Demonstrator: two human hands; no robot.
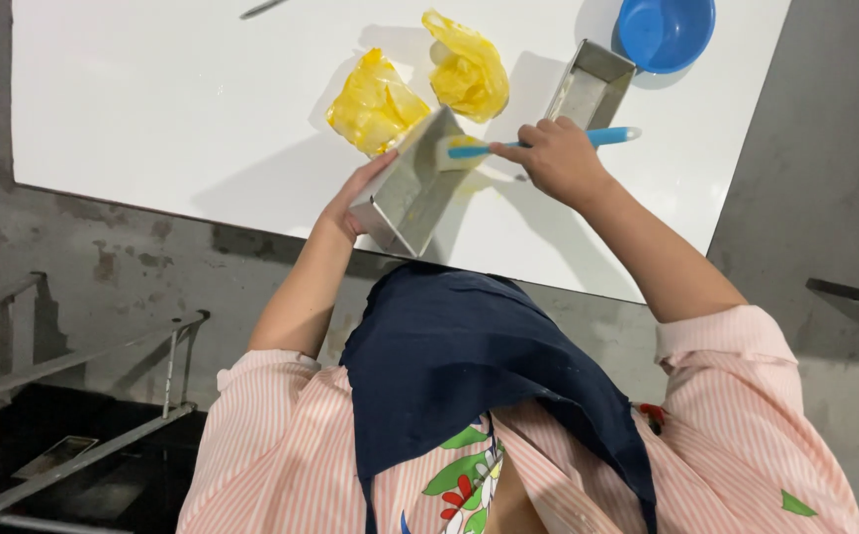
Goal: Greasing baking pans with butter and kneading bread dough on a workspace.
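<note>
Nearest the person, at the near edge of the white table (152, 109), the left hand (348, 203) cups the outer wall of a rectangular metal loaf tin (405, 188), fingers spread along its side, tilting it up so that its open mouth faces right. The inside of the tin looks bare grey metal; whether it holds any coating I cannot tell. The right hand (556, 158) is closed around the blue handle of a pastry brush (538, 144), whose pale bristle head reaches into the mouth of the tin near its upper rim.

Just beyond the tin lie two crumpled yellow plastic bags (378, 102), side by side, holding something yellow; what it is cannot be made out. Farther right, a second metal loaf tin (592, 84) lies on the table, its interior pale and shiny. At the far edge sits a blue plastic bowl (665, 32), its contents not visible.
</note>
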